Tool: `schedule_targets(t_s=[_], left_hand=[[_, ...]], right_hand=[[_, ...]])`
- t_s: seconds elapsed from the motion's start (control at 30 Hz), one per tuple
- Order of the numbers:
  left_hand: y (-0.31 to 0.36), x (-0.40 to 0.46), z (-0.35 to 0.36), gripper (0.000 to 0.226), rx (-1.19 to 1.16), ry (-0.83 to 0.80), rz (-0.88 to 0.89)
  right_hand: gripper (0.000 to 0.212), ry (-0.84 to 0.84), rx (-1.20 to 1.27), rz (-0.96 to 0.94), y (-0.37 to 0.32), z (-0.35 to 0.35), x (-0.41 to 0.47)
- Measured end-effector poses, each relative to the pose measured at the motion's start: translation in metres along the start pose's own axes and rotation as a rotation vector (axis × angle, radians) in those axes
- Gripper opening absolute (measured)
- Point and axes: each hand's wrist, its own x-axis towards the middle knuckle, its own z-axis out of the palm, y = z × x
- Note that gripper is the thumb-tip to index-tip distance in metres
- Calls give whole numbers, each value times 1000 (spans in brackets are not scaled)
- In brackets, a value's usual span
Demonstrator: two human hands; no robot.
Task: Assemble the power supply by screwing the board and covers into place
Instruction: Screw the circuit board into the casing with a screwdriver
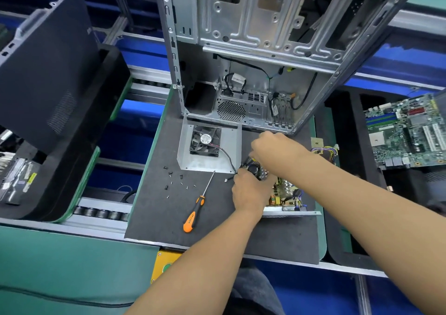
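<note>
The power supply board (280,189) is seated in its metal base tray (289,214) on the dark mat (169,218), where both hands are brought together over its far end, presumably so that it can be aligned before fastening. The left hand (248,191) is curled against the board's edge and the right hand (272,149) is bent over a component, though what the fingertips pinch cannot be told. The fan cover (210,145), loose screws (173,179) and screwdriver (195,213) are laid just to the left, within reach.
</note>
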Motion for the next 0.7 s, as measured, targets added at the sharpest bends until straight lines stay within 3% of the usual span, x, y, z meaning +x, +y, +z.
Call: schedule_targets(t_s=[0.13,0.3,0.47,0.6,0.7], left_hand=[[1,-1,0,58,-27,-11,-13],[2,1,0,61,66,-16,-12],[7,2,1,44,111,32,-42],[10,0,2,45,53,28,-49],[10,0,2,49,49,41,-42]], right_hand=[[18,-12,136,50,2,3,-2],[12,13,127,26,3,7,-2],[17,4,195,9,-3,8,-1],[21,54,20,-20,-2,10,2],[23,21,90,62,1,11,0]])
